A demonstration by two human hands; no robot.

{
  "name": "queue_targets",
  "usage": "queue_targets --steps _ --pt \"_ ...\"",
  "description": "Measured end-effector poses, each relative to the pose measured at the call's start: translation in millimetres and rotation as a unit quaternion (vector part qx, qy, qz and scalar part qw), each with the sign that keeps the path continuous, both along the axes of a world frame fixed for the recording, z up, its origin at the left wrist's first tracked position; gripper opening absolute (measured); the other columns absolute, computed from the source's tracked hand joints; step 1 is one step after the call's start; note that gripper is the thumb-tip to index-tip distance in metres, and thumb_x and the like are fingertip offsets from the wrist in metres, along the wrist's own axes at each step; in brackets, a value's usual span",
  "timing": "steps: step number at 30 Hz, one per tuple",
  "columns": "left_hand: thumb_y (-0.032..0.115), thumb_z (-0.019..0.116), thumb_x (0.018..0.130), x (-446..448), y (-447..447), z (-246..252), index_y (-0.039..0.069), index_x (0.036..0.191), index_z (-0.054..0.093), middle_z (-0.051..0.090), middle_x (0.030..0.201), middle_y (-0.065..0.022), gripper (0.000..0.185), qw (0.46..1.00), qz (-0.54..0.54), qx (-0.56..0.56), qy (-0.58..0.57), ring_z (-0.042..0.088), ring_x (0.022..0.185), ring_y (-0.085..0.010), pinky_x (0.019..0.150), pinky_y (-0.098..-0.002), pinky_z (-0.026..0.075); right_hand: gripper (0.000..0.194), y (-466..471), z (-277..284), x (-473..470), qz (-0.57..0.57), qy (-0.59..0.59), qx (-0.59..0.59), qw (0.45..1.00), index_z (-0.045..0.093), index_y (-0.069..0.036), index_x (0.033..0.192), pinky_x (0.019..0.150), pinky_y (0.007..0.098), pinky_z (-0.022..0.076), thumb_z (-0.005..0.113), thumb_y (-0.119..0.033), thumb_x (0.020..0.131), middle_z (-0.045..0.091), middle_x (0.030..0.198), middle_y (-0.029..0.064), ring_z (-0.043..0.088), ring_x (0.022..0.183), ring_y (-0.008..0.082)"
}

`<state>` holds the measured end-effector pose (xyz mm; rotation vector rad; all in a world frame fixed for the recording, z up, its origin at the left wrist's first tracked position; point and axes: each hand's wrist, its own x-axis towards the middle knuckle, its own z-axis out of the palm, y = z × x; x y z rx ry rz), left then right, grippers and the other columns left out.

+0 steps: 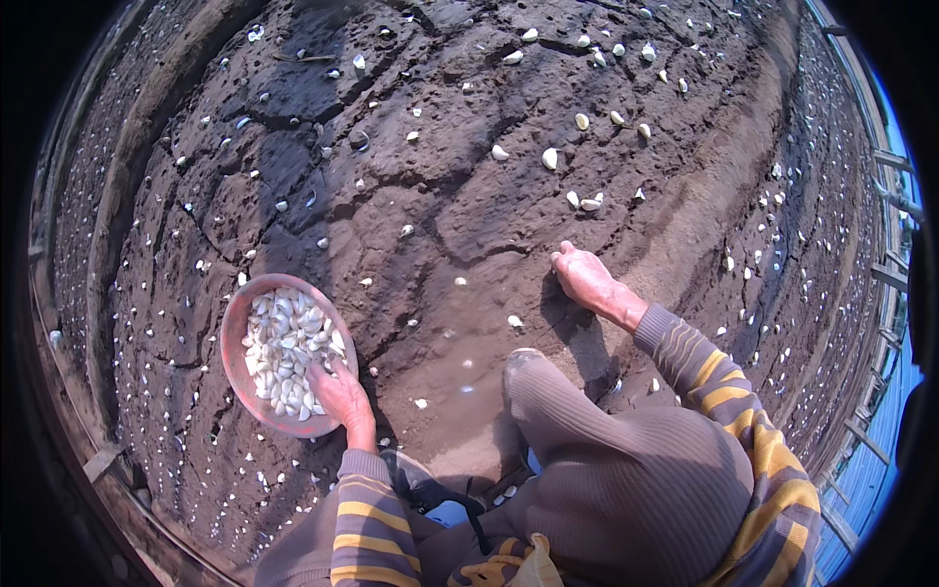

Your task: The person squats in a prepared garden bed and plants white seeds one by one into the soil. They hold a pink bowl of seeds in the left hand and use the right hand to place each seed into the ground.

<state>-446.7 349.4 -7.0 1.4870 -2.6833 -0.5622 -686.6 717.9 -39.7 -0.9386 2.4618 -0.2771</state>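
Observation:
My left hand [341, 395] reaches over the near right rim of a reddish plastic bowl [229, 334]. Its fingertips rest among the peeled-looking white garlic cloves [286, 345] heaped inside; whether they grip any is hidden. My right hand [587, 279] is low over the brown soil [469, 242], fingers curled together and pointing away from me. What lies between those fingertips cannot be made out. Just beyond them, a few garlic cloves [589, 202] sit on the ground, and a single clove [516, 321] lies to the left of the hand.
Cloves dot the cracked soil in all directions. My bent knee [535, 374] is close below my right hand. A raised soil ridge [704, 198] runs along the right and another ridge [139, 139] along the left. Wooden slats [891, 275] and blue sheeting [855, 491] border the far right.

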Motion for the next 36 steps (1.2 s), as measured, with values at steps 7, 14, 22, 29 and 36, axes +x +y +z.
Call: queue_targets --steps 7,14,22,29,36 --pt "0.025 0.052 0.093 4 0 -4 -0.010 0.112 0.055 0.057 0.109 -0.0290 0.040 1.000 0.003 -0.009 0.011 0.052 0.105 -0.0451 0.091 -0.0507 0.039 0.016 8 11 -28 -0.040 -0.047 -0.052 0.997 0.056 -0.001 0.094 0.071 0.0474 0.0511 0.065 -0.010 0.085 0.060 0.090 0.0208 0.064 0.083 0.0393" --pt "0.025 0.052 0.092 -1 0 -3 -0.010 0.109 0.054 0.056 0.106 -0.0296 0.040 1.000 -0.001 0.000 0.013 0.052 0.103 -0.0458 0.089 -0.0512 0.039 0.018 42 -10 -86 -0.150 0.151 -0.001 0.977 0.048 -0.004 0.094 0.064 0.0524 0.0494 0.062 -0.011 0.084 0.054 0.093 0.0220 0.061 0.080 0.0427" --pt "0.025 0.051 0.092 -1 1 1 -0.010 0.104 0.053 0.055 0.103 -0.0290 0.037 1.000 0.000 -0.006 0.022 0.051 0.101 -0.0466 0.088 -0.0521 0.037 0.022 -21 8 -65 -0.179 -0.003 -0.164 0.970 0.047 -0.001 0.095 0.069 0.0500 0.0465 0.064 -0.014 0.088 0.059 0.082 0.0243 0.059 0.080 0.0452" --pt "0.024 0.050 0.092 0 2 -3 -0.010 0.106 0.053 0.055 0.106 -0.0294 0.037 1.000 -0.002 -0.013 0.020 0.051 0.102 -0.0464 0.089 -0.0520 0.038 0.011 -58 5 -51 -0.082 0.011 -0.111 0.990 0.053 0.003 0.095 0.069 0.0507 0.0507 0.055 0.001 0.085 0.053 0.095 0.0247 0.062 0.082 0.0442" --pt "0.027 0.051 0.092 1 2 -1 -0.010 0.108 0.054 0.056 0.107 -0.0299 0.040 1.000 -0.005 -0.010 0.011 0.052 0.103 -0.0467 0.088 -0.0525 0.038 0.018 -81 7 -49 -0.003 0.041 -0.038 0.998 0.052 0.001 0.092 0.070 0.0472 0.0548 0.056 0.008 0.076 0.057 0.094 0.0218 0.065 0.084 0.0400"
